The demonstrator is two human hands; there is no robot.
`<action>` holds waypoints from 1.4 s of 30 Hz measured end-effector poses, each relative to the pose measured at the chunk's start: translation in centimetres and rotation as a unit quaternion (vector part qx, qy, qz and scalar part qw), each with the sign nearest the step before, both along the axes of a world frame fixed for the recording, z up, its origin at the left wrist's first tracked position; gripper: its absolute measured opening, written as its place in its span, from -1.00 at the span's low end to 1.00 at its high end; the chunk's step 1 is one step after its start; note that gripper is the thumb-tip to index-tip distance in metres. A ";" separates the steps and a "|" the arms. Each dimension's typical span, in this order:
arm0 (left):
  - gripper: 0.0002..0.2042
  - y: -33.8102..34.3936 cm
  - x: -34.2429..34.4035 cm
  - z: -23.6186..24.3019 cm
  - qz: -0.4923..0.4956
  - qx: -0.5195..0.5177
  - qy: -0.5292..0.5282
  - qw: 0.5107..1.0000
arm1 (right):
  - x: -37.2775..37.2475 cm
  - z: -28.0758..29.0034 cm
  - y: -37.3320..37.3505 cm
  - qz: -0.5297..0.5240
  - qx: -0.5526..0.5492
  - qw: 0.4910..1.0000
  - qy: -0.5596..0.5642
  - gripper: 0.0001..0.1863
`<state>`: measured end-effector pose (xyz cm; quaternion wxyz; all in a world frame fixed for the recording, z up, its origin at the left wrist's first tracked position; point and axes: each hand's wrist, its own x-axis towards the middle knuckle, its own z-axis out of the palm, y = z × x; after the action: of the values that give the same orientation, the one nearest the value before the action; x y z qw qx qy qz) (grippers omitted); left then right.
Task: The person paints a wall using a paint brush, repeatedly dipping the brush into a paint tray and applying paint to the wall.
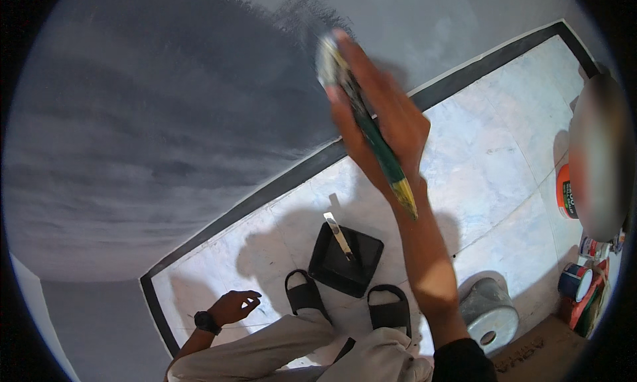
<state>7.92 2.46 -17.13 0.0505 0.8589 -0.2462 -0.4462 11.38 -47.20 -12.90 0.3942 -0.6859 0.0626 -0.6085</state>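
Note:
My right hand [385, 123] grips a paintbrush with a green, yellow-ended handle [381, 143], its pale bristle end against the grey wall [166, 110], where darker, streaky paint meets a lighter patch. The brush end is slightly blurred. My left hand [235, 306], a watch on its wrist, hangs low beside my leg with loosely curved fingers apart and nothing in them. Between my sandalled feet and the wall sits a black square tray [318, 262] with a light flat stick or handle [335, 229] lying across it.
A dark skirting strip [239, 216] borders the pale tiled floor [484, 176]. At the right are a grey stool [492, 322], a blue paint can [574, 279], an orange bucket [565, 193], more small cans, a cardboard piece [541, 352] and a blurred oval area [597, 156].

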 end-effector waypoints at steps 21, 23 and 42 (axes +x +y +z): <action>-0.72 0.4 0.5 -0.1 -0.026 0.011 -0.018 0.999 | 0.0 -3.4 -2.9 0.088 -0.181 0.969 0.140 -0.50; -0.72 0.0 0.4 -0.3 -0.035 0.014 -0.014 0.999 | -2.1 -4.4 -3.3 0.088 -0.153 0.954 0.244 -0.50; -0.73 -0.3 -0.1 0.0 -0.016 -0.033 -0.006 0.999 | -3.5 -2.7 -6.0 0.077 -0.126 0.974 0.169 -0.51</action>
<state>7.82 2.14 -17.17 0.0703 0.8556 -0.2744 -0.4332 7.85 -53.16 -15.60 0.3339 -0.8259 -0.0015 -0.4544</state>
